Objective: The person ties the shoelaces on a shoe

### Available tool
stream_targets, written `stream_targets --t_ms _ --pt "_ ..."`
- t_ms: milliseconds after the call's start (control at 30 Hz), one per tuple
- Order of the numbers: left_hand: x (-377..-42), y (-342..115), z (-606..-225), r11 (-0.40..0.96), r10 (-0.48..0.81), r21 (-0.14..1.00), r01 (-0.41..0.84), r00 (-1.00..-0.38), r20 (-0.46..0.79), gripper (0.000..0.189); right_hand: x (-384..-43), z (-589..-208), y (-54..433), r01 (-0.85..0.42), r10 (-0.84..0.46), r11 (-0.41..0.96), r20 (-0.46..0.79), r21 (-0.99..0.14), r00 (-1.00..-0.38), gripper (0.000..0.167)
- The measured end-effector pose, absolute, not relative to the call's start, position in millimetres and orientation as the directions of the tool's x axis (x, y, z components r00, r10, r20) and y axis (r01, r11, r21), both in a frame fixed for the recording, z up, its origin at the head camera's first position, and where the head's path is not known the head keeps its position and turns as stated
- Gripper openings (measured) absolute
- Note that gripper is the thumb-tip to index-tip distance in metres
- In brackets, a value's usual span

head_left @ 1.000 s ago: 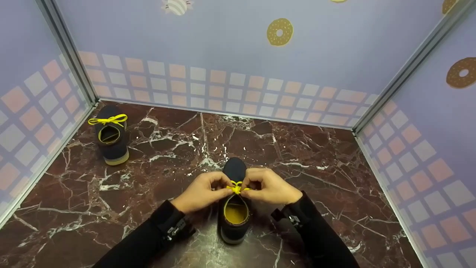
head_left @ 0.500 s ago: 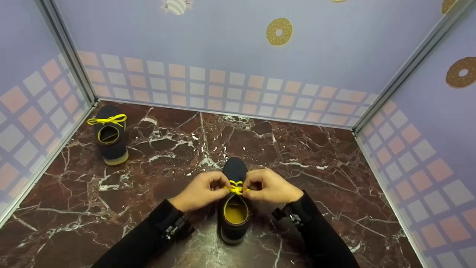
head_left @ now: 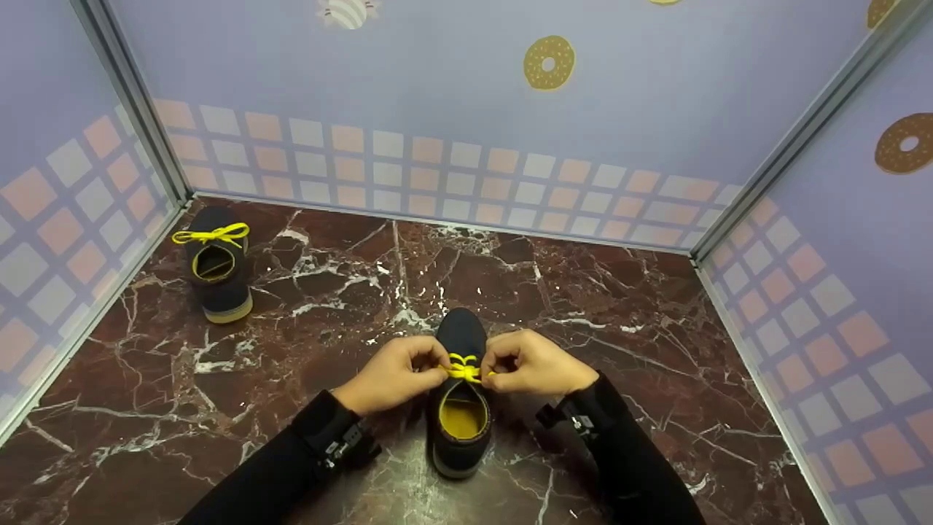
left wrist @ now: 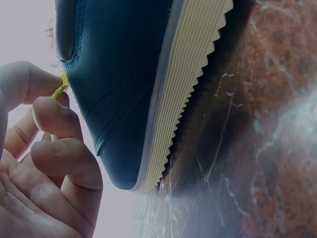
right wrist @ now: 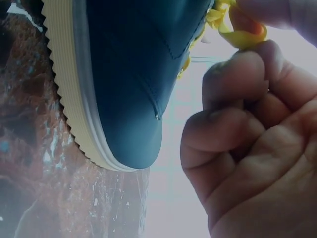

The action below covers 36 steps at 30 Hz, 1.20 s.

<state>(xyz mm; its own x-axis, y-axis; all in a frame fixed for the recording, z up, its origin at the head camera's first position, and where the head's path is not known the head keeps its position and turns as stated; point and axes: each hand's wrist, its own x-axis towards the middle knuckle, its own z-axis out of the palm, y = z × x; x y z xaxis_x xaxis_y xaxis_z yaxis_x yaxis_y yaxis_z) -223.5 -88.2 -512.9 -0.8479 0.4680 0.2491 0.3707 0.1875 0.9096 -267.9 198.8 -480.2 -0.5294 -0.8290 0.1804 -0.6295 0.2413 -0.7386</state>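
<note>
A dark shoe (head_left: 459, 452) with a yellow lining stands upright on the marbled surface, toe pointing away. Across its throat, the yellow shoelace (head_left: 464, 372) is gathered in a knot. From the left side, my left hand (head_left: 393, 374) pinches one part of the lace between thumb and index finger; in the left wrist view a bit of yellow lace (left wrist: 60, 91) shows at the fingertips. My right hand (head_left: 538, 362) pinches the other side of the lace, and a yellow loop (right wrist: 242, 38) bends out from those fingers in the right wrist view.
Another dark shoe (head_left: 222, 295), its yellow lace tied in a bow (head_left: 211, 235), stands at the back left near the panel. Patterned panels (head_left: 437, 87) in metal frames enclose the marbled surface (head_left: 350, 292) at the back and on both sides.
My right hand has drawn slightly to the right and my left hand slightly to the left, so more of the lace and knot shows between them. Both keep their pinch; the shoes stay put.
</note>
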Motion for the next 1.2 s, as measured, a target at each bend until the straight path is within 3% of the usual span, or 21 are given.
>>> stream_targets --t_ms 767,1200 --pt "-222.3 -88.3 -514.2 0.196 0.457 0.907 0.374 -0.853 0.253 0.007 -274.0 -484.1 204.5 -0.593 -0.849 0.236 0.134 -0.77 -0.512 0.027" --pt "-222.8 -89.3 -514.6 0.195 0.459 0.909 0.368 -0.854 0.247 0.007 -273.1 -483.2 203.4 -0.565 -0.839 0.263 0.103 -0.782 -0.534 0.014"
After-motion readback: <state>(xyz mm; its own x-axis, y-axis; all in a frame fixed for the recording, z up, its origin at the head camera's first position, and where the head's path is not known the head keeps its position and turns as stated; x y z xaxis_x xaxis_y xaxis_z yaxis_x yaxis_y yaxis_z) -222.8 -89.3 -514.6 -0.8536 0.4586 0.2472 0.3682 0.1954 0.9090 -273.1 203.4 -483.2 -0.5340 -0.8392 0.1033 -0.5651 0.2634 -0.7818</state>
